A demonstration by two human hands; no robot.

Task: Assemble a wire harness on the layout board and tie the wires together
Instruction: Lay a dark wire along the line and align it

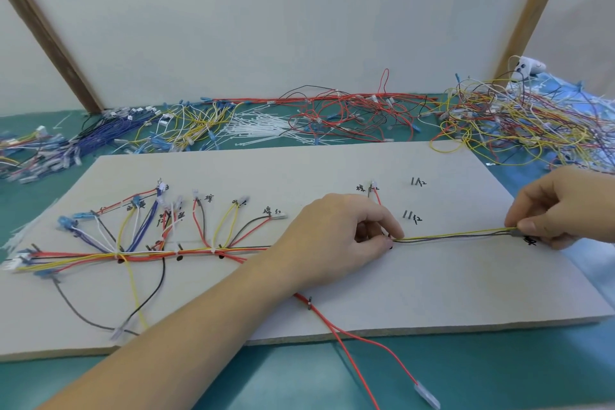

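A grey layout board (332, 173) lies on the green table, with pegs and handwritten labels. A bundled wire harness (139, 255) of red, yellow, blue and black wires runs along its left half, branching up to several connectors. My left hand (336, 240) rests mid-board and pinches a yellow and dark wire pair (456, 236) at its left end. My right hand (562, 206) pinches the same pair at its right end, by a peg near the board's right edge. The pair is stretched straight between both hands.
Two red wires (352, 339) trail off the board's front edge to a clear connector. Behind the board lie white cable ties (263, 126), blue wires (109, 130), red wires (349, 110) and a tangled yellow and red pile (519, 120). A white panel stands behind.
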